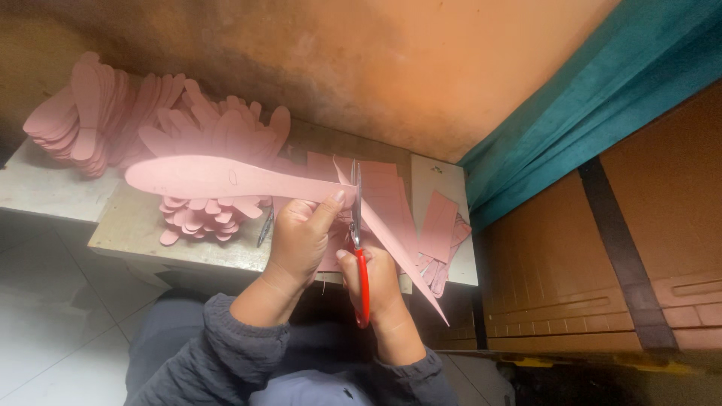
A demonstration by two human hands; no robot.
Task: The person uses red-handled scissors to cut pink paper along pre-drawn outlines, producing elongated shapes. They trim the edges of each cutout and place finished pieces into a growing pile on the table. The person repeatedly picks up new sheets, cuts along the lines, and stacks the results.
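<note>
My left hand [299, 239] pinches a long pink insole-shaped cutout [218, 178] that stretches out to the left above the table. Red-handled scissors [358, 240] are gripped in my right hand [383, 282], their metal blades pointing away from me and cutting along the pink sheet's right edge. A thin pink offcut strip [402, 259] hangs down to the right of the blades.
Heaps of finished pink insole cutouts [162, 124] lie on the low wooden table [143, 233] at left and centre. Rectangular pink sheets [429, 222] sit at the right. An orange wall is behind, a teal curtain [602, 98] and brown crate [602, 256] at right.
</note>
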